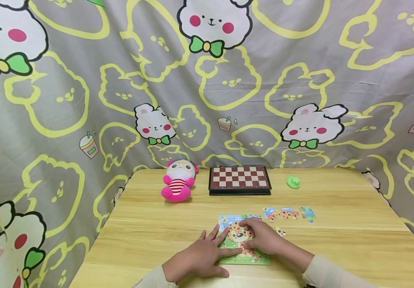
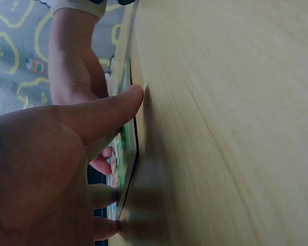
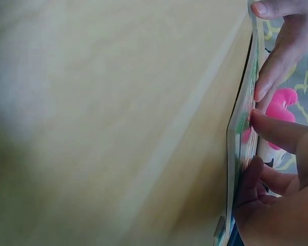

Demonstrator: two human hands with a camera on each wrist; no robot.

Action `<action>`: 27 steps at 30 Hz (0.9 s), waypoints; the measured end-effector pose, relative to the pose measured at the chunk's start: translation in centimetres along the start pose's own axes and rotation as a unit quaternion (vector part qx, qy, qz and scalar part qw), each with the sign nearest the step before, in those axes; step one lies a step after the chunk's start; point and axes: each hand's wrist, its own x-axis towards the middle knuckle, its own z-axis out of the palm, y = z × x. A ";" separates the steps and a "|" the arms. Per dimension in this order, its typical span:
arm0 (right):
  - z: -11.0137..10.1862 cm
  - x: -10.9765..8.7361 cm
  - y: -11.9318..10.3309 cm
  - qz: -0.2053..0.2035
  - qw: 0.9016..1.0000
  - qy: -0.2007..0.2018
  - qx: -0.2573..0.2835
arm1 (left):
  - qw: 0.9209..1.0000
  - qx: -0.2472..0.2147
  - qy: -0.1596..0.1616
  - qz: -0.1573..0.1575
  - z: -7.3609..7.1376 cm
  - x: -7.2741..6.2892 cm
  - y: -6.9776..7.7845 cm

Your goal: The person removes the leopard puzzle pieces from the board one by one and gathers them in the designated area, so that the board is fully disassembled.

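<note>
A jigsaw puzzle board [image 1: 228, 261] with a spotted leopard cub on a green and blue ground lies flat near the table's front. My left hand [image 1: 207, 256] rests across its left side with fingers spread, one finger reaching over the picture and the thumb out on the wood. On the right side of the picture, my right hand [image 1: 264, 237] bends its fingers and thumb around a puzzle piece [image 1: 244, 236], mostly covered by the hand. The right wrist view shows the right thumb [image 3: 277, 128] and curled fingers [image 3: 254, 177] down at the board's surface.
Loose puzzle pieces [image 1: 289, 214] lie to the right, one of them [image 1: 281, 231] close by my right hand. Toward the back stand a pink plush toy [image 1: 177, 186], a checkered game board [image 1: 239, 178] and a small green duck [image 1: 293, 182]. A patterned curtain [image 1: 207, 92] hangs behind the table.
</note>
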 end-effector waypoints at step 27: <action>-0.3 0.2 0.0 0.021 0.996 -0.001 0.085 | 1.000 -0.004 -0.005 -0.003 -0.4 -0.2 0.3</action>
